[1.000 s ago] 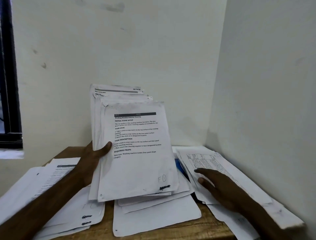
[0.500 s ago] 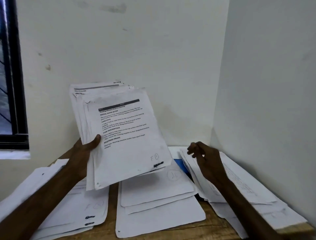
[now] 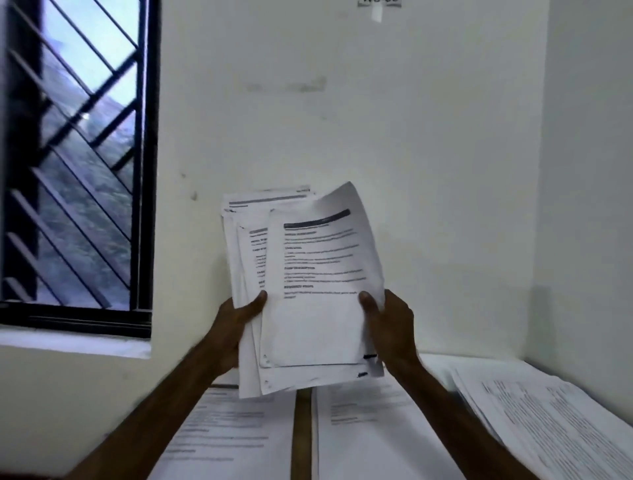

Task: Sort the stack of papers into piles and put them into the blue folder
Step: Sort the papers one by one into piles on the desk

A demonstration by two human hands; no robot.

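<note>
The stack of papers [image 3: 244, 240] is upright in the air, in front of the white wall [image 3: 411, 154] and above the table, with its printed side facing the camera. The left hand [image 3: 236, 320] grips it at the left edge, with the thumb [image 3: 257, 300] pressed across the front and the fingers hidden behind the sheets. The right hand [image 3: 392, 323] holds the top sheet [image 3: 318, 308] at its right edge, with its thumb [image 3: 368, 301] on the printed face and the fingers behind. This sheet sits a little to the right of the rest and its upper right corner curls forward. It carries a dark header bar and blocks of text, too blurred to read. Two punched holes show near the lower left corners of the front sheets.

Below the hands, three piles lie on the wooden table [image 3: 302, 431]. The left pile [image 3: 222, 431] and the middle pile [image 3: 370, 431] lie side by side, with a narrow strip of bare wood between them. The right pile [image 3: 548, 421] is loosely fanned and lies against the side wall, close beside the middle pile.

Left of the hands is a dark-framed window [image 3: 145, 154] with diagonal bars, set above a pale sill [image 3: 68, 342]. A small label [image 3: 378, 4] is stuck high on the wall, cut off by the top edge.
</note>
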